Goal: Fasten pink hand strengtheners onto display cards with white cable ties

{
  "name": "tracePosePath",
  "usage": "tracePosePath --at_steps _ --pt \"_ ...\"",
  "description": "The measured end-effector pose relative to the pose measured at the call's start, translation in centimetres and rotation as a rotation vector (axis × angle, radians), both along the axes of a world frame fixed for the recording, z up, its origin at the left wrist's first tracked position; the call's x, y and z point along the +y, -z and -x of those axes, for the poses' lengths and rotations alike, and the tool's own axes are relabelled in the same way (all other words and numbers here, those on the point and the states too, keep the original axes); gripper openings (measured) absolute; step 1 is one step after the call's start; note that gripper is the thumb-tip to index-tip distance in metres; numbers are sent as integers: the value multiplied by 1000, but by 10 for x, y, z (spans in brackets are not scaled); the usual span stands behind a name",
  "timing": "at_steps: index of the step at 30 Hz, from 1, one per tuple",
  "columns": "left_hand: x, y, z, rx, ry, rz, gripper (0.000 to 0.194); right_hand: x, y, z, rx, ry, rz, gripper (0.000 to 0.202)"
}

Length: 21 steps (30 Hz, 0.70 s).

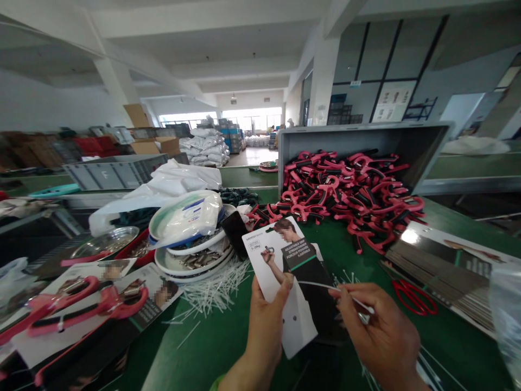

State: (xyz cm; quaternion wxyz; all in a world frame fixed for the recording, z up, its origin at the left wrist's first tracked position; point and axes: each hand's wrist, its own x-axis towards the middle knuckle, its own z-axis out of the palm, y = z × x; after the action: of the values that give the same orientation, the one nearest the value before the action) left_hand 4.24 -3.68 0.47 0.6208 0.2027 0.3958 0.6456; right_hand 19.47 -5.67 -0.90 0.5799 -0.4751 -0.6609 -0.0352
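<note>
My left hand is closed on a printed backing card for an adjustable grip strengthener, held upright and tilted, with the thumb on its front. Small holes show in the card's lower part, and no grip strengthener is on it. My right hand pinches a thin white zip tie, whose far end reaches the card beside my left thumb. Whether the tie passes through a hole I cannot tell. Loose zip ties lie heaped on the green table to the left.
Pink and black grip strengtheners spill from a tipped grey crate. Red-handled scissors and a stack of cards lie right. Carded grip strengtheners, stacked bowls and a dark phone are left.
</note>
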Motion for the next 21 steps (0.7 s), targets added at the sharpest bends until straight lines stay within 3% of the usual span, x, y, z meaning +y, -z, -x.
tracePosePath --at_steps 3,8,16,21 --pt "1 0 2 31 -57 -37 78 -2 -8 4 -57 16 -46 9" --pt "-3 1 3 69 -81 -65 71 1 -11 7 138 -48 56 7" --pt "-6 0 -2 45 -115 -98 66 3 -25 16 322 -92 12 11" --pt "-4 1 -2 75 -112 -62 68 1 -24 19 347 -127 62 10"
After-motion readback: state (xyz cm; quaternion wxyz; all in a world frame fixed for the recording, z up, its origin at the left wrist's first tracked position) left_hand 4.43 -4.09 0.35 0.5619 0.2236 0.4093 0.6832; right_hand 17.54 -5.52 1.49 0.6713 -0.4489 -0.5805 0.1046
